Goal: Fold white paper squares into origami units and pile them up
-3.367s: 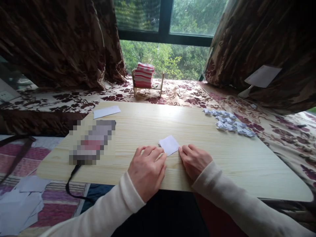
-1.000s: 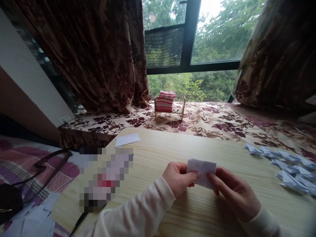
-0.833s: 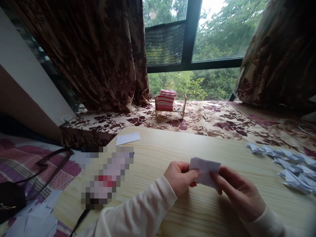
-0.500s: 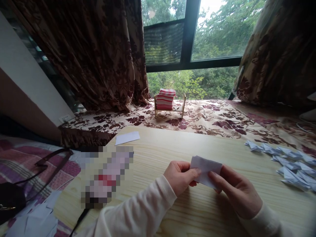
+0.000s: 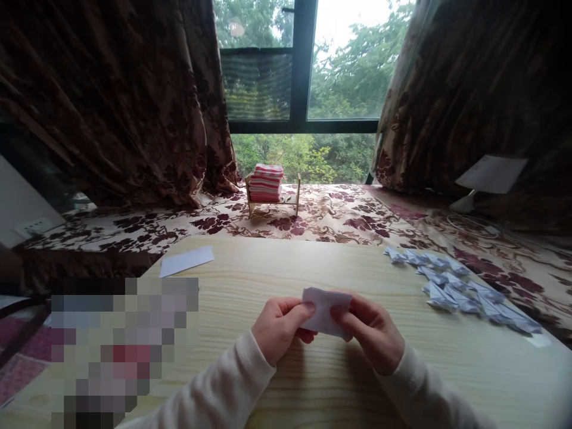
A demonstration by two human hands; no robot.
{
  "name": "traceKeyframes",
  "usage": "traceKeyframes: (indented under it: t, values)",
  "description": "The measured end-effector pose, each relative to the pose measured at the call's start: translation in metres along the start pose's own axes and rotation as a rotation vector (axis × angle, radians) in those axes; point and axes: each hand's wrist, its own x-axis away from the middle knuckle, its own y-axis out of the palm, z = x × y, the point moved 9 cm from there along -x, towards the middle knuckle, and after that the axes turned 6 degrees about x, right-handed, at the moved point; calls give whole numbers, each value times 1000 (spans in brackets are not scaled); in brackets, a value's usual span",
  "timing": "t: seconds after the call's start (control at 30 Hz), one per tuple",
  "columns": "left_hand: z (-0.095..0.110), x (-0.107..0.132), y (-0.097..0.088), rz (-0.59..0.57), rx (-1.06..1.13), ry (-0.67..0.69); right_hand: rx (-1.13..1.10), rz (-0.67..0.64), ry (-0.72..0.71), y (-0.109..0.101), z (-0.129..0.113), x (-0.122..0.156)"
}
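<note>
Between my two hands, above the table, is a small folded piece of white paper (image 5: pixel 325 310). My left hand (image 5: pixel 283 325) pinches its left side, thumb on the near face. On the right side my right hand (image 5: pixel 373 330) grips it with the thumb on the front and fingers behind. The fingers behind the paper are mostly hidden. Several folded white paper pieces (image 5: pixel 442 296) with pointed corners stand in rows at the right of the table. A flat white paper strip (image 5: pixel 186 261) lies at the table's far left corner.
The pale wooden table (image 5: pixel 250 268) fills the foreground. A blurred-out object (image 5: pixel 129 357) lies at its left side. Beyond it, on the flowered cloth (image 5: pixel 326 205), stand a small wooden rack (image 5: pixel 298 193) with folded red-and-white cloths (image 5: pixel 266 183) and a white lamp (image 5: pixel 491 174).
The view has swung to the right, so the scene sits farther left and the lamp has come into sight. Both hands keep hold of the paper, which is tilted a little less.
</note>
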Motion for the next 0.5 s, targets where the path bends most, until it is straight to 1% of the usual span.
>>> traceKeyframes:
  t: [0.1, 0.2, 0.4, 0.5]
  values:
    - [-4, -1, 0, -4, 32, -20, -33, -23, -2, 1, 0, 1]
    - [-7, -2, 1, -7, 88, -48, -21, -58, -56, 2, -7, 2]
    - [-12, 0, 4, -5, 200, -120, 163, -111, -298, 6, -29, 5]
    - [-14, 2, 5, -8, 247, -151, 225, -130, -386, 7, -36, 7]
